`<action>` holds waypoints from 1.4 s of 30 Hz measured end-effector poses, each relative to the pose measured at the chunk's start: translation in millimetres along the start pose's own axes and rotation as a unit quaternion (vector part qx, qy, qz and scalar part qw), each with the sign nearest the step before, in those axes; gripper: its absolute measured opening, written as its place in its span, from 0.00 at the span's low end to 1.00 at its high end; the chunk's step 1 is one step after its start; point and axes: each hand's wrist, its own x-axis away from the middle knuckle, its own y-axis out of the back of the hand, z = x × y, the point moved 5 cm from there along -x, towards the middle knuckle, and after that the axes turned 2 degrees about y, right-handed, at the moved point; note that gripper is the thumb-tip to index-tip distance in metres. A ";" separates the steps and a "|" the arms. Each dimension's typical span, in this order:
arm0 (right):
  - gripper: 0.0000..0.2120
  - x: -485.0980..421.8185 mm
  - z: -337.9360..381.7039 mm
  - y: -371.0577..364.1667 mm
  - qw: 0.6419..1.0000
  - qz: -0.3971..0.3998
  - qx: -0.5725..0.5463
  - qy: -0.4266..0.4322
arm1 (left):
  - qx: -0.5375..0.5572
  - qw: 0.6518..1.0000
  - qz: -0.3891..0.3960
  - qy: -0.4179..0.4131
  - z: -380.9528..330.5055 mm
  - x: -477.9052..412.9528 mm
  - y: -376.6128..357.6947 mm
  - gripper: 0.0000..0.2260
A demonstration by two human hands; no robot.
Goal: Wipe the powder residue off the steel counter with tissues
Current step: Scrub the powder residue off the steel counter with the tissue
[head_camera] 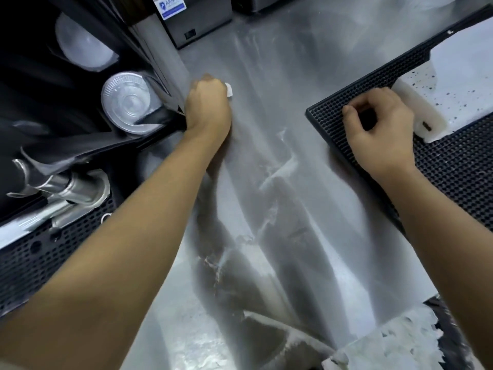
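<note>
The steel counter (266, 116) runs up the middle of the view, streaked with white powder residue (277, 166). My left hand (208, 105) is curled into a fist on the counter near the far left. It grips a tissue (229, 90), of which only a small white corner shows past the knuckles. My right hand (381, 134) rests on the corner of a black rubber mat (453, 166) at the right, its fingers curled; whether it pinches the mat's edge is unclear. A heap of white powder and crumpled tissue (394, 340) lies at the near right.
A white tray (453, 76) speckled with dark spots sits on the mat. Left of the counter are a dark holder with clear plastic lids (128, 100), a steel fitting (69, 188) and a perforated black grate (40, 257). A steel appliance (197, 20) stands at the back.
</note>
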 end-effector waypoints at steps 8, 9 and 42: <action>0.07 12.8 2.8 7.3 0.999 0.009 -0.046 -0.004 | 0.068 0.985 -0.048 -0.149 -5.0 120.0 1.8 0.12; 0.06 18.3 4.4 11.1 0.998 0.020 -0.056 -0.010 | 0.088 0.981 -0.032 -0.168 -5.0 136.0 4.6 0.13; 0.08 80.6 -10.5 49.6 0.994 0.079 0.070 0.036 | 0.281 0.951 0.010 -0.132 -54.2 78.4 -11.8 0.14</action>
